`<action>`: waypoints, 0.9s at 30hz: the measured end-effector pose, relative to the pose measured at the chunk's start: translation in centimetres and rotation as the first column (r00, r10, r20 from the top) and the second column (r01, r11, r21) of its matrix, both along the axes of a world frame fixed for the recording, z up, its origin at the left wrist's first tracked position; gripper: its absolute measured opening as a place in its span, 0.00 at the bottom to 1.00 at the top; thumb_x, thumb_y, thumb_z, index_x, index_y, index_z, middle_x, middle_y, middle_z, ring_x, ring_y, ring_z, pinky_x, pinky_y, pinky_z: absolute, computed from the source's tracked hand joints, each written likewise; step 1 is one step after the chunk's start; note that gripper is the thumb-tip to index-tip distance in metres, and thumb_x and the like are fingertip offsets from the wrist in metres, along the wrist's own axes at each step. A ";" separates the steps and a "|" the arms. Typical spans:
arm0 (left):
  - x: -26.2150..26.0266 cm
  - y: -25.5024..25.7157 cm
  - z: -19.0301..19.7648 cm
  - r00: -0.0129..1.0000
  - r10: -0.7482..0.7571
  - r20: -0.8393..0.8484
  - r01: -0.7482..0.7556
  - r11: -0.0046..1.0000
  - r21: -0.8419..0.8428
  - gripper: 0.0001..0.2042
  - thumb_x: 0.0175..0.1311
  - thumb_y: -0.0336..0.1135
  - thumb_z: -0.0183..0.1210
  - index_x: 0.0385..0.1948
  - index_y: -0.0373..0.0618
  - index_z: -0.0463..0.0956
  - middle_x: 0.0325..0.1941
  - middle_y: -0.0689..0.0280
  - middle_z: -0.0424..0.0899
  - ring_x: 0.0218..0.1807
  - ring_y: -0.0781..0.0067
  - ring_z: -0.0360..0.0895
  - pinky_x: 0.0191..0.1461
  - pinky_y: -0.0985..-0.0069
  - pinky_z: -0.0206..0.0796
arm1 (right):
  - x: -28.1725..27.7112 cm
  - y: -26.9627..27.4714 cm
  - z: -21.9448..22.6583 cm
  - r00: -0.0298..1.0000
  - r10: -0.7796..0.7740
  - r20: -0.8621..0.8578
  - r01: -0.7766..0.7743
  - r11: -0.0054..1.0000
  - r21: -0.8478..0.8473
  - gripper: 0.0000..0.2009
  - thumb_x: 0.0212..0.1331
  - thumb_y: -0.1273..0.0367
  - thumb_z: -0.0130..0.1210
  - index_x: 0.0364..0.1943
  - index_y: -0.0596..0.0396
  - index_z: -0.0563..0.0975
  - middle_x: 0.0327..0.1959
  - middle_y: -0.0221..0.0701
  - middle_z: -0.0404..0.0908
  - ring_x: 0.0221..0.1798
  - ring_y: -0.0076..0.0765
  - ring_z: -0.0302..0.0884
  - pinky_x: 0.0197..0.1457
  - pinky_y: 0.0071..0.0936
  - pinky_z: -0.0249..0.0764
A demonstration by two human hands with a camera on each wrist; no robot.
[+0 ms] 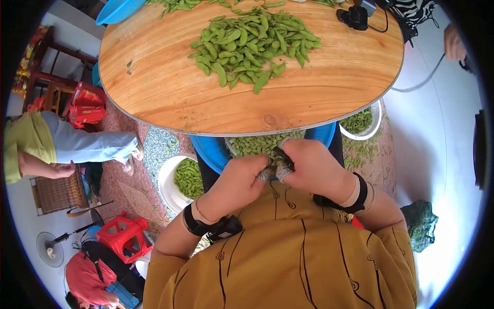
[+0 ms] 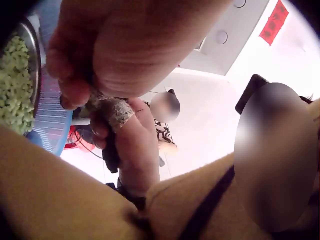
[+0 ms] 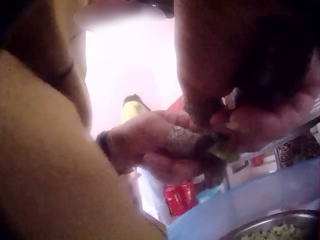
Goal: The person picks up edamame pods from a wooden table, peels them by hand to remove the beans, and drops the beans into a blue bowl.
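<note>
My left hand (image 1: 239, 177) and right hand (image 1: 314, 165) meet in front of my body, both with curled fingers. Between their fingertips they pinch a green soybean pod (image 3: 226, 151), mostly hidden by the fingers. Greyish wrapping (image 2: 121, 113) covers the thumbs, and dark coverings show near the fingertips. Just beyond the hands, under the table edge, a metal-rimmed bowl (image 2: 35, 60) holds shelled green beans (image 1: 257, 144). It sits within a blue basin (image 1: 206, 149). A heap of soybean pods (image 1: 242, 49) lies on the wooden table (image 1: 170, 103).
White tubs of green pods stand at left (image 1: 167, 193) and right (image 1: 379, 121), with scattered green bits on the floor (image 1: 355, 154). A small black device (image 1: 355, 18) lies on the table. People, a red stool (image 1: 126, 237) and a fan (image 1: 50, 250) are at left.
</note>
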State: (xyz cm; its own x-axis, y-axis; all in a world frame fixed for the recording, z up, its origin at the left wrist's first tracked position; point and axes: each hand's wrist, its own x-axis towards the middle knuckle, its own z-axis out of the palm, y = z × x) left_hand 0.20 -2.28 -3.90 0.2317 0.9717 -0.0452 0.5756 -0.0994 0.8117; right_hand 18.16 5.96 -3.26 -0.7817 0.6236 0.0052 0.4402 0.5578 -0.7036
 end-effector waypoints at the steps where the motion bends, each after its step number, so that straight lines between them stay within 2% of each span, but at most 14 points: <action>1: -0.1 0.0 -0.2 1.000 -0.001 0.000 0.001 1.000 -0.001 0.07 0.49 0.21 0.49 0.31 0.37 0.72 0.23 0.51 0.72 0.29 0.50 0.74 0.31 0.66 0.65 | -0.1 -0.1 -0.4 0.999 0.011 -0.039 -0.009 0.998 0.059 0.12 0.41 0.68 0.59 0.24 0.60 0.69 0.22 0.47 0.74 0.30 0.59 0.74 0.34 0.45 0.72; 4: -0.6 0.0 0.0 0.995 -0.030 0.096 0.038 0.996 -0.083 0.03 0.56 0.23 0.51 0.30 0.37 0.73 0.22 0.56 0.75 0.23 0.61 0.73 0.28 0.72 0.64 | 0.4 0.7 0.1 0.996 0.021 -0.085 -0.031 0.992 -0.119 0.09 0.45 0.70 0.58 0.26 0.60 0.73 0.20 0.44 0.75 0.24 0.49 0.76 0.29 0.37 0.73; 5: -0.8 0.0 0.8 0.923 0.139 0.359 0.018 0.915 -0.402 0.02 0.59 0.25 0.51 0.29 0.38 0.73 0.23 0.60 0.76 0.21 0.68 0.72 0.27 0.76 0.63 | 0.4 1.1 0.4 0.996 0.021 -0.085 -0.032 0.991 -0.130 0.09 0.45 0.70 0.58 0.26 0.60 0.73 0.20 0.44 0.75 0.24 0.49 0.76 0.29 0.37 0.73; 6: -1.0 0.0 1.4 0.769 0.374 0.518 0.093 0.737 -0.670 0.04 0.63 0.26 0.51 0.29 0.39 0.73 0.23 0.64 0.77 0.19 0.76 0.71 0.25 0.80 0.62 | 0.5 1.5 0.8 0.994 -0.074 -0.075 0.020 0.835 -0.550 0.08 0.46 0.70 0.57 0.28 0.61 0.74 0.19 0.41 0.75 0.22 0.40 0.75 0.27 0.33 0.72; 7: -1.1 -0.1 1.3 0.768 0.381 0.515 0.092 0.731 -0.677 0.04 0.63 0.26 0.51 0.29 0.39 0.73 0.23 0.64 0.77 0.19 0.76 0.71 0.25 0.80 0.62 | 0.5 1.8 0.8 0.988 -0.154 -0.025 0.058 0.512 -0.857 0.08 0.48 0.71 0.56 0.31 0.62 0.76 0.19 0.38 0.75 0.20 0.32 0.75 0.25 0.29 0.72; 8: -1.2 -0.2 1.3 0.744 0.396 0.537 0.080 0.746 -0.661 0.05 0.65 0.28 0.50 0.30 0.39 0.73 0.24 0.66 0.77 0.20 0.81 0.70 0.24 0.83 0.62 | 0.7 1.8 0.2 0.980 -0.196 -0.026 0.070 0.468 -0.881 0.09 0.50 0.73 0.54 0.34 0.64 0.77 0.18 0.34 0.74 0.18 0.22 0.71 0.23 0.23 0.70; 9: -1.2 -0.2 1.2 0.720 0.409 0.561 0.066 0.763 -0.642 0.06 0.66 0.29 0.50 0.31 0.40 0.73 0.25 0.69 0.77 0.20 0.85 0.69 0.24 0.86 0.61 | 0.8 1.6 0.0 0.981 -0.194 -0.024 0.070 0.464 -0.883 0.09 0.50 0.73 0.54 0.34 0.64 0.77 0.18 0.34 0.74 0.18 0.22 0.71 0.23 0.23 0.70; 11: -1.2 -0.2 0.8 0.732 0.420 0.536 0.023 0.771 -0.636 0.06 0.65 0.25 0.47 0.32 0.39 0.73 0.26 0.67 0.78 0.20 0.83 0.70 0.24 0.85 0.62 | 1.0 1.2 -0.2 0.975 -0.220 0.032 0.194 0.770 -0.608 0.08 0.49 0.73 0.54 0.33 0.63 0.77 0.21 0.38 0.77 0.20 0.30 0.74 0.26 0.26 0.71; 12: -1.1 -0.2 0.4 0.778 0.412 0.475 -0.055 0.797 -0.601 0.07 0.62 0.23 0.45 0.32 0.38 0.73 0.26 0.67 0.78 0.21 0.82 0.72 0.25 0.84 0.63 | 1.3 1.1 -0.5 0.989 -0.128 -0.071 0.102 0.953 -0.286 0.08 0.47 0.73 0.56 0.32 0.61 0.77 0.23 0.41 0.76 0.24 0.44 0.75 0.28 0.32 0.72; 13: -1.0 -0.2 0.3 0.817 0.406 0.409 -0.129 0.821 -0.557 0.08 0.60 0.20 0.42 0.32 0.37 0.73 0.27 0.66 0.78 0.21 0.81 0.73 0.25 0.83 0.65 | 1.2 0.7 -0.4 0.990 -0.126 -0.070 0.101 0.952 -0.288 0.08 0.47 0.73 0.56 0.32 0.61 0.77 0.23 0.41 0.76 0.24 0.44 0.75 0.28 0.32 0.72; 15: -0.4 -0.1 0.3 0.864 0.359 0.353 -0.148 0.851 -0.503 0.10 0.56 0.19 0.41 0.32 0.36 0.73 0.27 0.66 0.79 0.22 0.80 0.74 0.26 0.82 0.66 | 0.9 -0.1 -0.2 0.975 -0.133 -0.179 0.154 0.982 0.111 0.09 0.44 0.72 0.58 0.29 0.61 0.74 0.24 0.44 0.75 0.31 0.55 0.74 0.32 0.39 0.72; 18: 0.2 0.2 0.4 0.941 0.227 0.250 -0.117 0.914 -0.388 0.12 0.51 0.16 0.39 0.32 0.35 0.72 0.28 0.64 0.79 0.23 0.78 0.77 0.28 0.81 0.69 | 0.7 0.0 -0.6 0.995 -0.039 -0.097 0.038 0.999 -0.008 0.09 0.43 0.72 0.58 0.27 0.60 0.71 0.24 0.44 0.73 0.32 0.56 0.74 0.34 0.44 0.71; 21: 0.2 0.3 0.7 0.957 0.155 0.246 -0.064 0.938 -0.341 0.13 0.50 0.16 0.40 0.33 0.34 0.72 0.28 0.63 0.80 0.24 0.76 0.79 0.28 0.80 0.70 | 0.6 0.5 -0.5 0.992 -0.125 0.005 0.125 0.984 -0.129 0.08 0.42 0.73 0.57 0.26 0.59 0.70 0.26 0.45 0.74 0.34 0.57 0.74 0.36 0.45 0.71; 27: -2.1 -1.6 0.4 0.934 0.328 0.145 -0.259 0.897 -0.359 0.11 0.52 0.17 0.44 0.35 0.36 0.73 0.26 0.62 0.80 0.23 0.73 0.79 0.28 0.78 0.70 | 1.4 1.0 0.0 1.000 -0.001 0.004 0.000 0.996 0.089 0.09 0.45 0.72 0.59 0.29 0.60 0.72 0.24 0.46 0.74 0.31 0.57 0.75 0.33 0.43 0.71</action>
